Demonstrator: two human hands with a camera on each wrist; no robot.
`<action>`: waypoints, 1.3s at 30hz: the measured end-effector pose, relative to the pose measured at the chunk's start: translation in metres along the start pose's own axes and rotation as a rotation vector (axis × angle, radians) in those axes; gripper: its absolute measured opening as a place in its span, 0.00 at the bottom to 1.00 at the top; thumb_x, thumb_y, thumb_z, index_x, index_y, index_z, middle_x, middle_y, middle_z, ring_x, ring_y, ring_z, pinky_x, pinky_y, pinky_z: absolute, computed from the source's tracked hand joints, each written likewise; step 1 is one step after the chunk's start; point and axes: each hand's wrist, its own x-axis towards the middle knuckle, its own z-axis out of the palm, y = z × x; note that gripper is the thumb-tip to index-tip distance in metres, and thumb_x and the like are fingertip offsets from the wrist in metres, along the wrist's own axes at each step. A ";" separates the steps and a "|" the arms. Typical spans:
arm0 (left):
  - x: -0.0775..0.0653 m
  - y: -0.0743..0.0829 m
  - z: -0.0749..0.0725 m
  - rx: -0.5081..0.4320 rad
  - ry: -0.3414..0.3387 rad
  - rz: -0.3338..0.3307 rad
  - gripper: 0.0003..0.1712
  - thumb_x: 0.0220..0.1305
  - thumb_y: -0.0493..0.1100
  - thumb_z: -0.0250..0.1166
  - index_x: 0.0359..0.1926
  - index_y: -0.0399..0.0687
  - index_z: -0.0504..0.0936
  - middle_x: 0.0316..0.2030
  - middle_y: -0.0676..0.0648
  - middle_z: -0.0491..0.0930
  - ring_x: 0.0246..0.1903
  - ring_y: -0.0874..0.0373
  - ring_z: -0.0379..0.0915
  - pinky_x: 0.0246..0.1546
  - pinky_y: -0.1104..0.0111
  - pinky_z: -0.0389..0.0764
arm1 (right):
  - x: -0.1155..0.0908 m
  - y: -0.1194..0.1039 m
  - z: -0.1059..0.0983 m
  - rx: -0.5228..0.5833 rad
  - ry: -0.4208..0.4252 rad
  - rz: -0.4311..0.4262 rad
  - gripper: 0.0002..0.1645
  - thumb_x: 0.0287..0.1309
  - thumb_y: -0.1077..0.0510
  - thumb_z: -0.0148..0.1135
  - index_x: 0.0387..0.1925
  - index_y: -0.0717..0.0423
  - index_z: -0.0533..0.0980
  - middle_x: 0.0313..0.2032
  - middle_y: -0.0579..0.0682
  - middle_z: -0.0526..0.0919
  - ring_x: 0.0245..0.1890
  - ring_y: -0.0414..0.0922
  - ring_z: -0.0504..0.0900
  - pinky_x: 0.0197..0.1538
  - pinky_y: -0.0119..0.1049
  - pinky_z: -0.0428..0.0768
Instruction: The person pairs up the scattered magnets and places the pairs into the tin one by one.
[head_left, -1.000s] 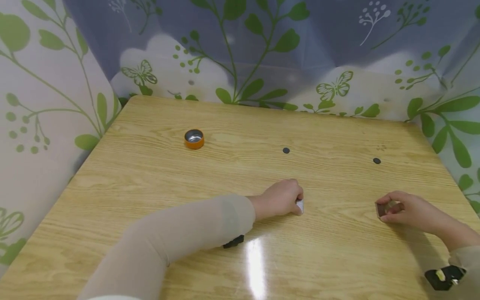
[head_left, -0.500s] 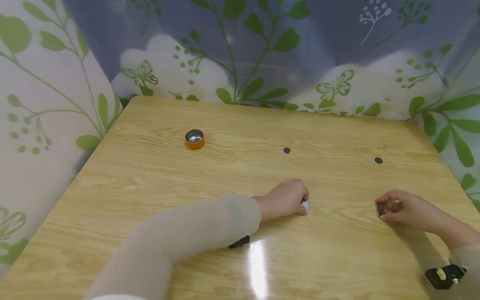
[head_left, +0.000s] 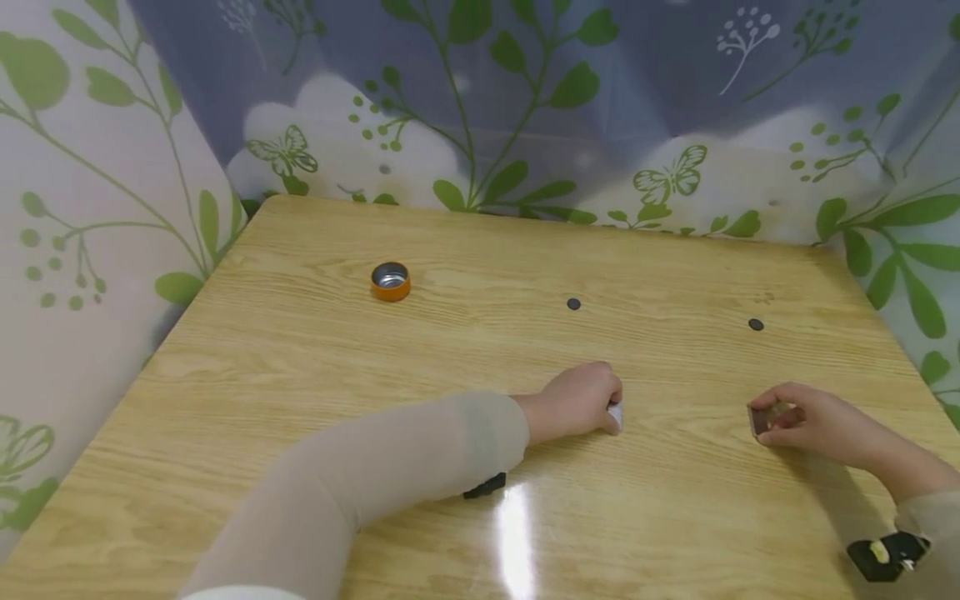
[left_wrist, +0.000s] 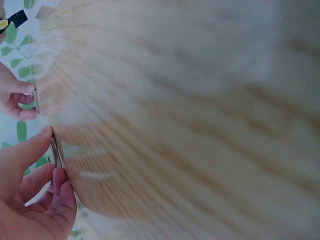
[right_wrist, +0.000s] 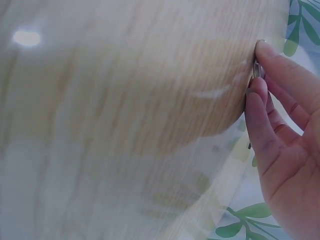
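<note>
In the head view my left hand pinches a small pale flat piece low at the middle of the table. The left wrist view has it edge-on, as a thin metallic-looking slab between thumb and fingers. Off to the right, my right hand grips a small dark brown flat piece by its edges, upright and close to the tabletop. Edge-on in the right wrist view, that piece is partly covered by the fingertips. The two held pieces are apart, with bare wood between them.
An orange round bowl with a shiny metal inside stands at the back left of the wooden table. Two small black discs lie farther back than the hands. A patterned curtain borders the table's far side.
My left hand has slid a little to the right with the pale piece, narrowing the gap to the right hand. The right hand has stayed almost still.
</note>
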 end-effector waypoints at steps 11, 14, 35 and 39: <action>0.001 0.000 0.002 -0.021 0.026 -0.006 0.10 0.53 0.47 0.71 0.32 0.48 0.81 0.29 0.55 0.70 0.29 0.64 0.64 0.28 0.78 0.66 | 0.003 0.000 0.000 -0.002 0.016 -0.045 0.21 0.45 0.65 0.71 0.42 0.67 0.74 0.39 0.58 0.78 0.30 0.28 0.75 0.29 0.29 0.75; 0.002 0.001 0.001 -0.013 0.022 -0.013 0.11 0.54 0.48 0.71 0.34 0.48 0.81 0.30 0.55 0.70 0.30 0.64 0.64 0.28 0.78 0.66 | 0.007 -0.003 0.000 -0.008 0.033 -0.076 0.21 0.44 0.65 0.71 0.42 0.66 0.75 0.40 0.58 0.77 0.30 0.27 0.75 0.30 0.29 0.75; 0.011 0.013 0.005 0.037 -0.008 -0.008 0.10 0.54 0.49 0.70 0.29 0.51 0.78 0.29 0.57 0.70 0.29 0.65 0.64 0.27 0.78 0.66 | 0.007 -0.010 0.004 0.036 -0.019 -0.015 0.23 0.45 0.63 0.71 0.43 0.67 0.75 0.43 0.63 0.76 0.32 0.28 0.76 0.31 0.30 0.77; 0.013 0.013 0.007 0.024 0.010 -0.010 0.10 0.54 0.49 0.70 0.28 0.50 0.78 0.29 0.56 0.69 0.29 0.65 0.64 0.26 0.77 0.67 | 0.008 -0.011 0.003 0.018 -0.015 -0.030 0.22 0.45 0.63 0.71 0.43 0.67 0.74 0.44 0.65 0.77 0.32 0.28 0.76 0.31 0.30 0.77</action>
